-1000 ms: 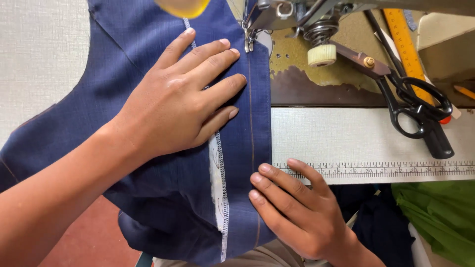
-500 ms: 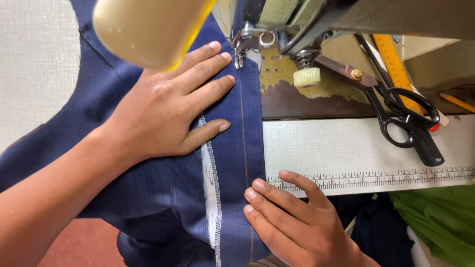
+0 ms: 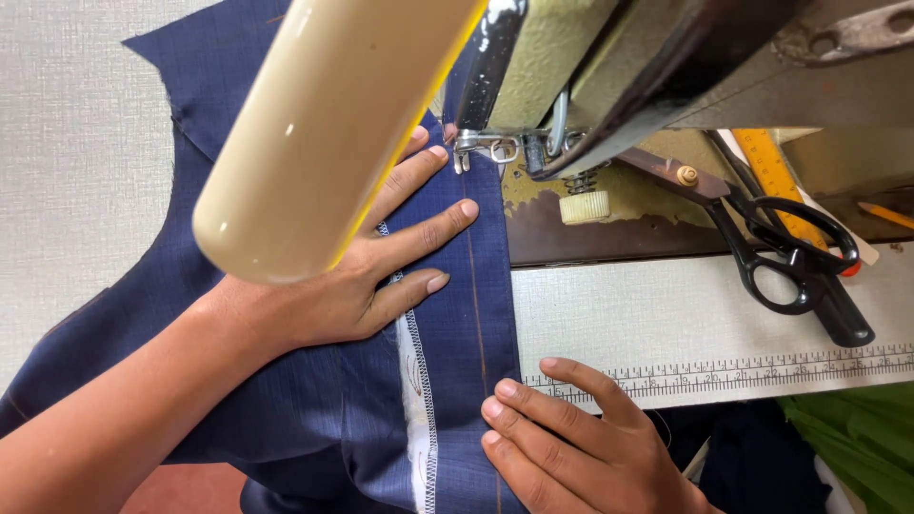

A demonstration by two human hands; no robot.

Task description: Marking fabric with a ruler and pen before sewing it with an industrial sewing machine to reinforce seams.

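A head-worn camera looks down at a person sewing navy blue fabric at a sewing machine. Nearest the viewer, the right hand rests with fingers flat and released, not gripping, its fingertips pressing the fabric's folded edge where it meets the pale table, just in front of the printed ruler strip along the table's edge. Farther in, the left hand lies open and spread on the fabric, fingers extended toward the machine's presser foot, holding the cloth flat beside a stitched seam; a white overlocked edge shows between the two hands. The fabric runs from the viewer's lap up under the presser foot. To the right of the machine's foot, black-handled scissors lie on the table, with a yellow ruler beyond them. A large blurred cream cylinder hangs close to the camera, over the left hand. Compared with half a second earlier, the view has moved closer to the machine, the cylinder covers more of the scene, and both hands keep the same flat hold.
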